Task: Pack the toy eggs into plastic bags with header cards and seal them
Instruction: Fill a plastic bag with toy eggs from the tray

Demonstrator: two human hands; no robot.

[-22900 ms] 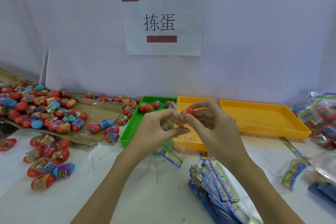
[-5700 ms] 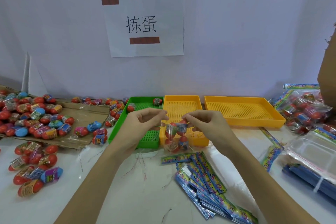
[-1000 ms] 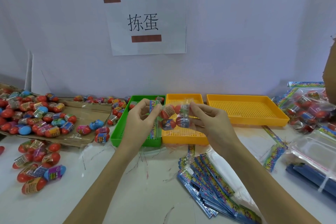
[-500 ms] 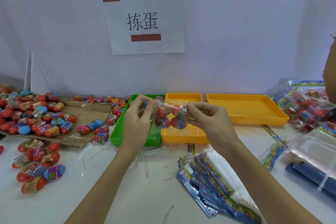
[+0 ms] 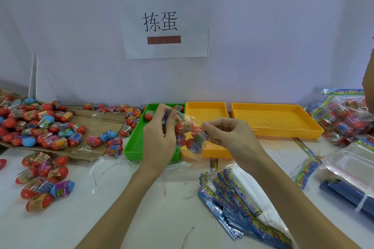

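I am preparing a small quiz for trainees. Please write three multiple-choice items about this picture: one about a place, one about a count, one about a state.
1. Where is the green tray?
A. left of both yellow trays
B. between them
C. right of them

2. How many yellow trays?
A. one
B. two
C. three

3. What is the state of the clear bag?
A. flat on the table
B. held up by both hands, eggs inside
C. held empty

Answers: 1 A, it adjoins the near yellow tray; 2 B, a far yellow tray too; 3 B, left hand and right hand hold it.

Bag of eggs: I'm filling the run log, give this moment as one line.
stage: sealing | left hand: pinches header end | right hand: pinches other end | bag of eggs: held above green tray
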